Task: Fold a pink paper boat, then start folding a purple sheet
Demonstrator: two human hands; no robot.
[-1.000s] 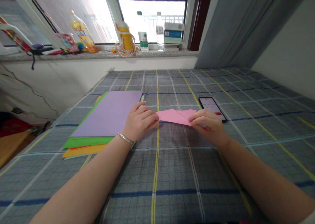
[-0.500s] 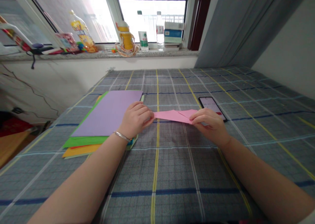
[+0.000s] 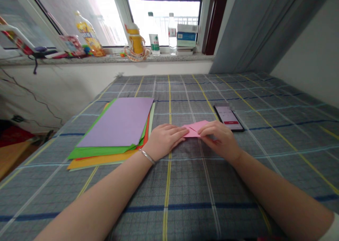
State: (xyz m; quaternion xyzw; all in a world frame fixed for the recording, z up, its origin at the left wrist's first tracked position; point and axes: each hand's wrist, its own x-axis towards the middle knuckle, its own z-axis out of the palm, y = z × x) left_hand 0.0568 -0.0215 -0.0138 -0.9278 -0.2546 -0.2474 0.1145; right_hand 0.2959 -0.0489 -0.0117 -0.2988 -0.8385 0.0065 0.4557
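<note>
A small folded sheet of pink paper [image 3: 194,128] lies low over the checked cloth between my two hands, with a diagonal fold edge across its top. My left hand [image 3: 167,138], wearing a silver bangle [image 3: 147,157], covers the paper's left part with its fingers close together. Its thumb is mostly hidden. The right end of the paper is pinched between the thumb and fingers of my right hand [image 3: 218,137]. Just beyond that hand a phone [image 3: 230,119] lies face up with its screen lit.
Left of my hands sits a stack of coloured paper [image 3: 116,122], purple on top, green and orange below. A checked cloth [image 3: 190,184] covers the surface. Along the windowsill [image 3: 164,58] stand bottles, a yellow cup [image 3: 136,43] and stacked boxes [image 3: 186,36].
My left hand has moved right and nearer to me, over the pink paper, so less of it shows. The paper has come down slightly. My right hand keeps its pinch, shifted a little.
</note>
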